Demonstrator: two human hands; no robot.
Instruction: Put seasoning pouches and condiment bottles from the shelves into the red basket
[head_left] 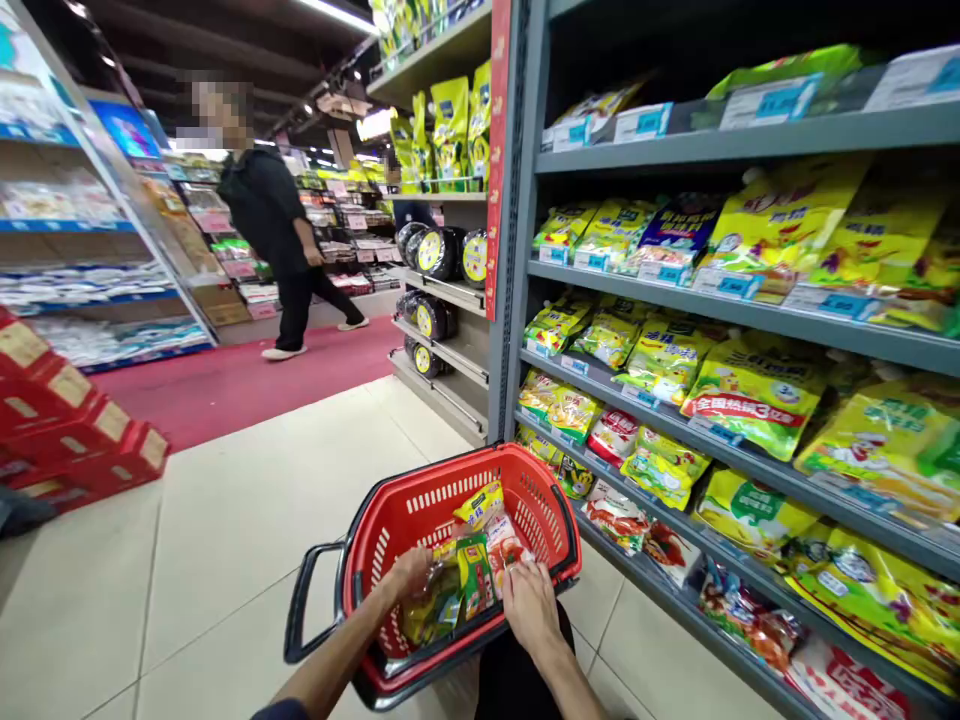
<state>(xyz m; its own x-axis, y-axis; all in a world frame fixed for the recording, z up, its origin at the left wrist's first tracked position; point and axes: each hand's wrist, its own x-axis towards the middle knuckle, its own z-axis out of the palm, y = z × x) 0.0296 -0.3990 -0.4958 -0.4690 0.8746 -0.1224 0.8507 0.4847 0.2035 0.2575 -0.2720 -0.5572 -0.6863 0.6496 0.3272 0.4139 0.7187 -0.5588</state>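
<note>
A red plastic shopping basket (420, 500) with black handles stands on the tiled floor in front of me. Several snack packets (480, 560) lie inside it, yellow, green and red ones. My left hand (409, 572) reaches into the basket with its fingers curled around a clear yellowish packet (435, 608). My right hand (529, 603) rests at the near rim, fingers closed on the edge of a red-and-white packet (504, 545).
Grey shelves (750, 315) filled with yellow and green bags run along my right. Red boxes (67, 420) are stacked at the left. A person in black (281, 235) walks across the red floor strip farther down the aisle. Pale tiles lie between.
</note>
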